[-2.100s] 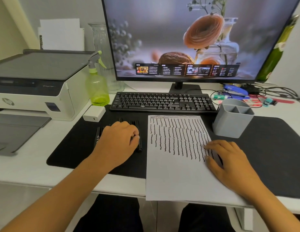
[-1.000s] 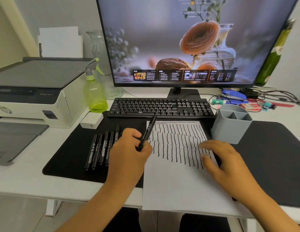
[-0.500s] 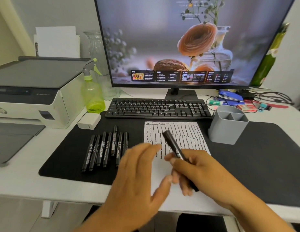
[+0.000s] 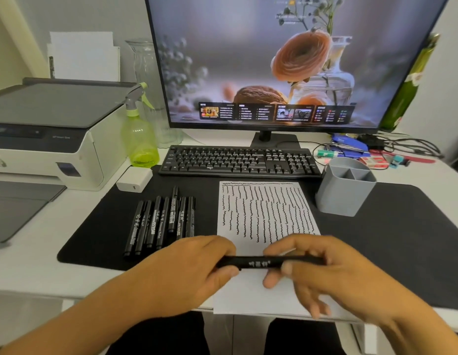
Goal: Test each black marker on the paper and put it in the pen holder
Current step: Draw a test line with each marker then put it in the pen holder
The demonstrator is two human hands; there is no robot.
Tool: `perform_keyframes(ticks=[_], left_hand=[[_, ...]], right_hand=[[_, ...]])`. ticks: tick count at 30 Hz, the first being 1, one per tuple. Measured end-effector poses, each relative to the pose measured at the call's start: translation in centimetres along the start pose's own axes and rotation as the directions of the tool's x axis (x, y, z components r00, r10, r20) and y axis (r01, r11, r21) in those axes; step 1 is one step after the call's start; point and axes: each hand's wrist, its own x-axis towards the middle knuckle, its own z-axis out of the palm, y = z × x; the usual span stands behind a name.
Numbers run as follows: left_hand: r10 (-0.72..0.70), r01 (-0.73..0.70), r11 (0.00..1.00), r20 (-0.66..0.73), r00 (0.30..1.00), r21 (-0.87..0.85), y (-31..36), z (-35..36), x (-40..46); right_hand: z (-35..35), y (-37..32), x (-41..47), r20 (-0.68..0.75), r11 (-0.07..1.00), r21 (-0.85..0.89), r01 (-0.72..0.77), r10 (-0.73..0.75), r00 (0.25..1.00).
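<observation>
Surface: white desk with black mat, smooth and matte.
Change: the marker, angled upward in the right hand half a second ago, now lies level, gripped at both ends.
Left hand: fingers curled round marker's left end.
Right hand: pinching the right end.
Position: marker above lined paper.
Holder: grey divided pen holder, well apart.
Remaining: spare markers lying side by side.

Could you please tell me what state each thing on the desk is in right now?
Held marker: level, capped, gripped by both hands.
Left hand: grips its left end.
Right hand: grips its right end.
Spare markers: lying side by side on the mat.
Paper: flat, upper part covered in wavy lines.
Pen holder: upright, looks empty.
Monitor: on.
</observation>
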Motion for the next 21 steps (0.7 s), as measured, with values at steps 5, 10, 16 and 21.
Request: perform_keyframes(ticks=[5,10,16,21], left_hand=[[0.067,-0.068,0.987,-0.015,0.998,-0.146,1.9,0.2,0.6],[0.054,-0.039,0.939,0.035,0.998,-0.342,3.4,-0.1,0.5],[-0.075,0.244,0.727,0.278,0.958,-0.642,2.2,-2.2,-1.7],[-0.197,0.213,0.944,0.087,0.977,-0.253,-0.7,-2.3,-2.3]], right_hand=[[2.1,2.1,1.7,-0.223,0.917,0.320,0.236,-0.170,0.960],[2.9,2.7,1.8,-0.267,0.903,0.303,0.304,-0.226,0.937],[-0.8,1.5,-0.6,-0.489,0.781,0.283,0.557,-0.383,0.784],[-4.1,-0.2,-0.4,-0.542,0.852,0.019,0.523,-0.431,0.722]])
